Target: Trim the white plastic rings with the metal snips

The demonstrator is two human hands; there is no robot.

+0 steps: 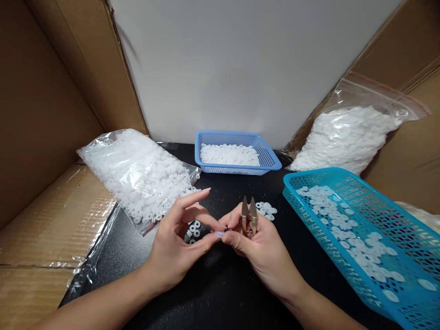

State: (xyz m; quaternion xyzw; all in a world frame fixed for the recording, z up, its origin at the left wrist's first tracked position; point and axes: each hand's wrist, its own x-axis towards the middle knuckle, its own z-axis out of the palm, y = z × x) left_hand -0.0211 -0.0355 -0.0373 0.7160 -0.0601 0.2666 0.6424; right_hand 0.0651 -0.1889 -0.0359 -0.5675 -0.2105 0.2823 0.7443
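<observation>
My left hand [178, 238] pinches a small white plastic ring [220, 234] between thumb and middle finger, the index finger stretched out above. My right hand [254, 238] meets it at the same ring, fingertips touching it, and holds small metal snips [249, 214] in the palm, blades pointing up and away. A few loose white rings [194, 229] lie on the black table [213, 284] just behind my left hand. Another small cluster of rings [266, 210] lies beyond my right hand.
An open plastic bag of white rings [137, 176] lies at left, a second bag [347, 137] leans at back right. A blue basket [237, 153] with white parts stands at the back centre. A teal basket [364, 233] with flat white discs sits at right. Cardboard walls [44, 114] enclose both sides.
</observation>
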